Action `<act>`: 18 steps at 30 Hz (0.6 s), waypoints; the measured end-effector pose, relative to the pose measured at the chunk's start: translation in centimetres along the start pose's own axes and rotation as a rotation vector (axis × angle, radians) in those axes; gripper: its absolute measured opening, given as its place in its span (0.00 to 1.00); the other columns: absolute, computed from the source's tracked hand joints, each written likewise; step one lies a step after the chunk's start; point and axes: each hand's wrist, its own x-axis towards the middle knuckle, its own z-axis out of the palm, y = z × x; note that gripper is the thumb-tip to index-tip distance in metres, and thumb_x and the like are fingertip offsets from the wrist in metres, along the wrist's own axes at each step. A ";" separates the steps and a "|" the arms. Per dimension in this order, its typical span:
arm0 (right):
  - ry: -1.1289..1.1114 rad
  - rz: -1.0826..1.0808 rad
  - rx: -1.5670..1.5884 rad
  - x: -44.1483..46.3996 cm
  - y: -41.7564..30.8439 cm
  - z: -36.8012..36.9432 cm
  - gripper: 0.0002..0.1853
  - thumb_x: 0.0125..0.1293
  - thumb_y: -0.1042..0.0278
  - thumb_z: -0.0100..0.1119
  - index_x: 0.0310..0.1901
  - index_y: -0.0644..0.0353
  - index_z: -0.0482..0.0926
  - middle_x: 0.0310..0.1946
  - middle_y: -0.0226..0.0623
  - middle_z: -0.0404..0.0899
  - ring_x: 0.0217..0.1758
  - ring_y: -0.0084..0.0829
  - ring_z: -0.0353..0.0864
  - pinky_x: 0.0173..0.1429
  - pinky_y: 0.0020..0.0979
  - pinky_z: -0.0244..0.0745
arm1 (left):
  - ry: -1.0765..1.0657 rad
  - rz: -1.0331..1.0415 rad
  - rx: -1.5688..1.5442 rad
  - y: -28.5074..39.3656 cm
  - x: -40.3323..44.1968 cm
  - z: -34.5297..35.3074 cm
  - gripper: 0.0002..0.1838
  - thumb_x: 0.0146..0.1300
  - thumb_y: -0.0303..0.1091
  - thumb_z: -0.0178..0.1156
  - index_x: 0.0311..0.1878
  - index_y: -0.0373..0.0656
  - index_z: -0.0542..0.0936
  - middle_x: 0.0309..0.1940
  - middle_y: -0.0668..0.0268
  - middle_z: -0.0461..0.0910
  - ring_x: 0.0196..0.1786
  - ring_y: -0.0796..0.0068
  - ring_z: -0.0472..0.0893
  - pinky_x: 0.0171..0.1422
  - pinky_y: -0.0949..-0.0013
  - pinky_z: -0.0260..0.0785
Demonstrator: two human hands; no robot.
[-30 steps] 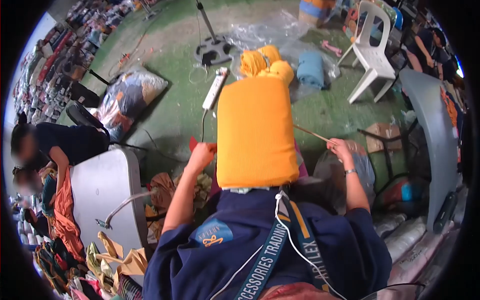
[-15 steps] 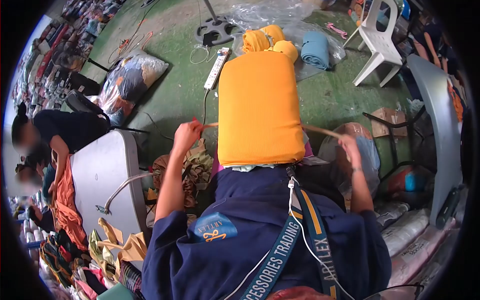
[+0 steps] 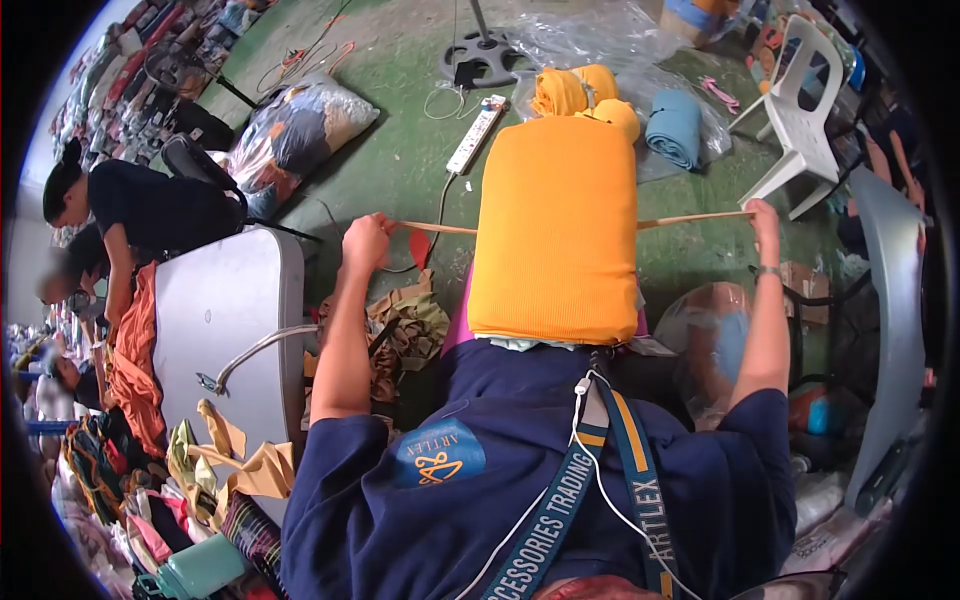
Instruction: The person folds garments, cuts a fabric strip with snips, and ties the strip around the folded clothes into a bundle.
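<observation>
A large yellow ribbed fabric bundle (image 3: 555, 235) sits upright in front of my lap, its folded sides smooth. A tan strip of cloth (image 3: 695, 218) shows on both sides of the bundle; its middle is hidden by the bundle. My left hand (image 3: 367, 242) is closed round one end, out to the left. Out to the right, my right hand (image 3: 763, 220) grips the other end. Both stretches look taut. A red flat piece (image 3: 419, 248) hangs below the strip near my left hand.
Beyond the bundle lie yellow rolls (image 3: 575, 92), a blue roll (image 3: 675, 128) and a power strip (image 3: 476, 135). A white chair (image 3: 795, 110) stands at right. Left, a person (image 3: 160, 205) handles orange cloth (image 3: 137, 370) beside a grey table (image 3: 230, 310). Cloth scraps (image 3: 405, 325) lie nearby.
My hands have spread further apart, the right one moving outward and up, and the strip's right side is now straighter. The whole view has shifted, with the bundle appearing further right.
</observation>
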 end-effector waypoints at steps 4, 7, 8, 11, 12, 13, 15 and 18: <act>-0.062 -0.083 -0.085 -1.5 -5.4 -2.5 0.12 0.60 0.66 0.42 0.24 0.58 0.73 0.18 0.22 0.67 0.20 0.14 0.61 0.22 0.19 0.53 | -0.096 0.060 -0.312 3.2 1.5 -3.7 0.14 0.57 0.40 0.51 0.27 0.39 0.75 0.20 0.55 0.75 0.26 0.59 0.76 0.30 0.61 0.65; -0.032 -0.114 -0.157 -1.2 -7.6 -4.8 0.14 0.62 0.64 0.41 0.24 0.58 0.73 0.17 0.22 0.65 0.19 0.14 0.58 0.23 0.18 0.52 | -0.316 -0.039 -0.932 6.6 1.2 -8.4 0.16 0.62 0.42 0.48 0.26 0.40 0.71 0.17 0.73 0.65 0.22 0.81 0.62 0.27 0.76 0.56; -0.031 -0.114 -0.178 -1.5 -9.1 -5.5 0.14 0.62 0.64 0.41 0.24 0.58 0.73 0.17 0.22 0.65 0.19 0.14 0.58 0.23 0.18 0.52 | -0.277 0.056 -1.027 7.5 0.8 -9.5 0.15 0.63 0.42 0.48 0.27 0.41 0.71 0.19 0.75 0.65 0.23 0.83 0.62 0.27 0.78 0.54; -0.096 -0.180 -0.183 -3.1 -15.4 -4.5 0.13 0.62 0.64 0.42 0.24 0.58 0.73 0.19 0.22 0.65 0.20 0.14 0.58 0.24 0.19 0.52 | -0.446 0.181 -1.187 8.3 1.1 -12.1 0.14 0.63 0.42 0.48 0.28 0.40 0.71 0.22 0.74 0.65 0.25 0.86 0.62 0.27 0.79 0.52; -0.131 -0.309 -0.180 -2.8 -17.5 -3.6 0.12 0.62 0.64 0.42 0.26 0.60 0.73 0.19 0.23 0.66 0.22 0.15 0.60 0.26 0.20 0.55 | -0.440 0.182 -1.189 8.9 1.1 -13.0 0.14 0.63 0.42 0.48 0.28 0.40 0.71 0.22 0.74 0.65 0.25 0.86 0.62 0.27 0.79 0.52; -0.166 -0.437 -0.176 -3.0 -19.8 -2.4 0.12 0.62 0.65 0.43 0.27 0.61 0.73 0.20 0.24 0.66 0.23 0.17 0.62 0.27 0.21 0.57 | -0.408 0.259 -1.159 10.2 1.0 -13.8 0.14 0.63 0.41 0.49 0.30 0.40 0.72 0.22 0.73 0.66 0.26 0.87 0.61 0.28 0.80 0.53; -0.200 -0.765 -0.275 -6.2 -27.1 1.1 0.13 0.61 0.63 0.43 0.31 0.64 0.72 0.21 0.28 0.69 0.28 0.21 0.68 0.33 0.25 0.63 | -0.459 0.112 -1.039 14.6 -1.0 -18.5 0.10 0.62 0.35 0.49 0.34 0.38 0.73 0.25 0.72 0.69 0.30 0.85 0.65 0.34 0.79 0.58; -0.424 -1.090 -0.178 -10.9 -34.1 7.6 0.11 0.53 0.64 0.43 0.33 0.61 0.71 0.26 0.36 0.74 0.32 0.29 0.75 0.36 0.29 0.67 | -0.357 0.658 -0.730 18.9 -0.1 -16.3 0.08 0.49 0.22 0.51 0.35 0.33 0.73 0.29 0.67 0.75 0.32 0.77 0.72 0.42 0.74 0.65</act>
